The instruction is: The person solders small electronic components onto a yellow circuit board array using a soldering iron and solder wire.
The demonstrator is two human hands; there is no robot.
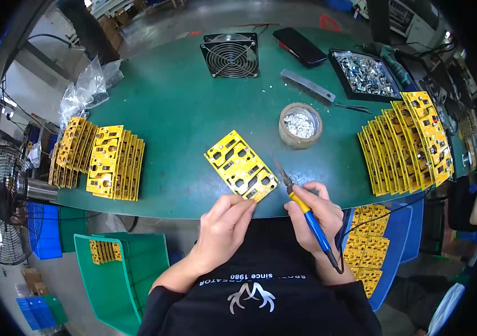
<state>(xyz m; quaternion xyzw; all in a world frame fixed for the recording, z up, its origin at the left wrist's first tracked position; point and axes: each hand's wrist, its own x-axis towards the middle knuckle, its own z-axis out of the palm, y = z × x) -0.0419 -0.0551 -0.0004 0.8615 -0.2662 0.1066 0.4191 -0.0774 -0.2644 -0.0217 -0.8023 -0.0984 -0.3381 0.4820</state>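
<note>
A yellow circuit board (238,164) with dark cutouts lies tilted on the green table in front of me. My left hand (224,221) pinches its near corner between thumb and fingers. In my right hand (318,213) is a soldering iron (308,215) with a blue and yellow handle, held like a pen. Its tip points up and away, just right of the board and apart from it. A cable runs from the handle's lower end off to the right. Beyond the iron stands a round brown container (300,126) filled with whitish bits.
Rows of upright yellow boards stand at left (116,162) and right (403,145). Farther back are a small square fan (230,55), a dark phone-like object (300,47), a metal bar (308,87), tweezers (354,107) and a black tray (364,74) of small parts. Bins (132,280) stand below the table edge.
</note>
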